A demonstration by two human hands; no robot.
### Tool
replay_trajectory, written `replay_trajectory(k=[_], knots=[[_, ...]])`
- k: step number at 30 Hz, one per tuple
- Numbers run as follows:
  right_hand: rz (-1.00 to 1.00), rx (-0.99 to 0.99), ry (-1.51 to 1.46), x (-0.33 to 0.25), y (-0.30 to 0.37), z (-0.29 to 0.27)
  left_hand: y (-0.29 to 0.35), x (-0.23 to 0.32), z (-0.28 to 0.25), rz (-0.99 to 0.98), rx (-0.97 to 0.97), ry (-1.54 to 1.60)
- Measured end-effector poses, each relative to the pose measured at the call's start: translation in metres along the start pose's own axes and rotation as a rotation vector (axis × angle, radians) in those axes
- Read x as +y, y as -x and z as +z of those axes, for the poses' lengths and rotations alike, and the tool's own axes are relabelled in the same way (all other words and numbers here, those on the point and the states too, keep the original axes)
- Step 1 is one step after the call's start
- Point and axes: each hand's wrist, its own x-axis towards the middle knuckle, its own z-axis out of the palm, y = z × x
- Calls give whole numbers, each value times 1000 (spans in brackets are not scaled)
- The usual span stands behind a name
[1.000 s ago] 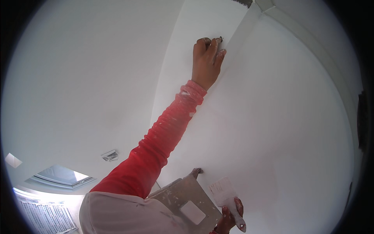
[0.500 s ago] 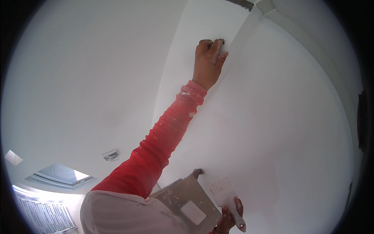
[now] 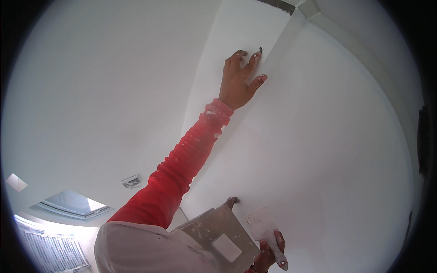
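Observation:
My left hand (image 3: 237, 82), in a red sleeve spotted with white, reaches up to a white wall strip (image 3: 236, 27). Its fingers are spread and smeared with white, and nothing shows in them. The index fingertip is beside a small dark mark (image 3: 261, 49) on that surface. Low in the view, my right hand (image 3: 267, 255) is closed round the handle of a flat brush (image 3: 263, 223) coated in white. Against the same hand lies a grey-brown flat board (image 3: 214, 230) with a pale rectangle (image 3: 226, 248) on it. How the board is held is hidden.
A smooth white surface (image 3: 318, 136) fills the right side. A dark strip (image 3: 278, 5) and boxed corner (image 3: 309, 8) are at the top. At lower left are a skylight (image 3: 73, 202), a ceiling opening (image 3: 132, 181) and a bright patterned blind (image 3: 52, 250).
My left hand has drawn slightly down and left, and its fingers have spread. The small dark mark now shows more plainly. My right hand, the brush and the board have hardly moved.

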Motion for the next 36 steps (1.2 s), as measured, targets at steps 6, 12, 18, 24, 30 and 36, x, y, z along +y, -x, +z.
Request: replay_trajectory(k=[6, 12, 18, 24, 30, 36], knots=[[120, 163, -364, 15, 7, 5, -22, -4, 14, 17, 93, -67], [118, 120, -353, 22, 8, 1, 19, -9, -16, 302, 118, -87], [47, 26, -237, 21, -4, 1, 9, -2, -8, 202, -74, -54], [-11, 78, -350, 0, -22, 14, 16, -13, -32, 445, -97, -29], [-171, 15, -247, -25, -46, 25, -6, -27, -14, 5, -144, -456], [-222, 24, -188, -48, -72, 29, -16, -11, -12, 112, -47, -322]])
